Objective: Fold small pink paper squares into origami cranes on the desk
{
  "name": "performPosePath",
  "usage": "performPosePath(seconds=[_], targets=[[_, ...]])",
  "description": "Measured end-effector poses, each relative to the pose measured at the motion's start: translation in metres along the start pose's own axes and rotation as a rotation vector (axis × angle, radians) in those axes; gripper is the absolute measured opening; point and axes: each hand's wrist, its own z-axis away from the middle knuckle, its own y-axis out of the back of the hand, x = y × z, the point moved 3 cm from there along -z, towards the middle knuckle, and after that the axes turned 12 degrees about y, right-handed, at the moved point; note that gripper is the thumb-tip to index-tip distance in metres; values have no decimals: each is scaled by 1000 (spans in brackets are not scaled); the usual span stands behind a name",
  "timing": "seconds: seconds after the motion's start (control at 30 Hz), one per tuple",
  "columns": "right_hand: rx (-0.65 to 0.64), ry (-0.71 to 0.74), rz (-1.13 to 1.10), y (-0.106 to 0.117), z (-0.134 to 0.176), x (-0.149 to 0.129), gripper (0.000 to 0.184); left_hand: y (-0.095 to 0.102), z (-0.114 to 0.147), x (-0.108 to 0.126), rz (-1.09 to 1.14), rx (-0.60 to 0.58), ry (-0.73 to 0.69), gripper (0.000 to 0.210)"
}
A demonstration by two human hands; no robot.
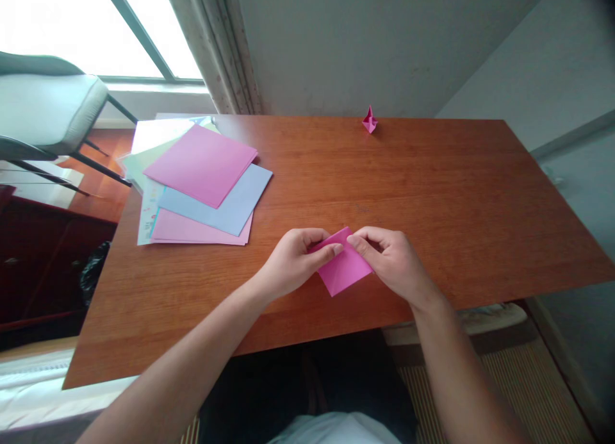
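A folded square of pink paper (343, 271) is held between my two hands, over the near part of the wooden table. My left hand (298, 258) pinches its left side, with the thumb lying on top and the fingers beneath. At the upper right edge, my right hand (396, 258) grips the paper between thumb and bent fingers. One corner of the square points toward me, and a faint crease runs up from it. The fingertips under the paper are hidden.
A small pink origami figure (369, 120) stands at the table's far edge. Left of my hands lies a pile of pink sheets (204, 162), a light blue sheet (240, 200) and other papers. A white-seated chair (52, 111) is beyond the table's left end, by the window.
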Motion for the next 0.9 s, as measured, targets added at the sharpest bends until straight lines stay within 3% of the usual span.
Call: performPosePath(seconds=[0.27, 0.47, 0.9], targets=[[-42, -25, 8, 0, -1, -1, 32, 5, 1, 3, -27, 137, -12, 42], [10, -9, 20, 5, 1, 4, 28, 2, 1, 4, 134, 36, -13, 38], [93, -3, 65, 18, 5, 11, 22, 4, 1, 7, 190, 16, 28, 30]])
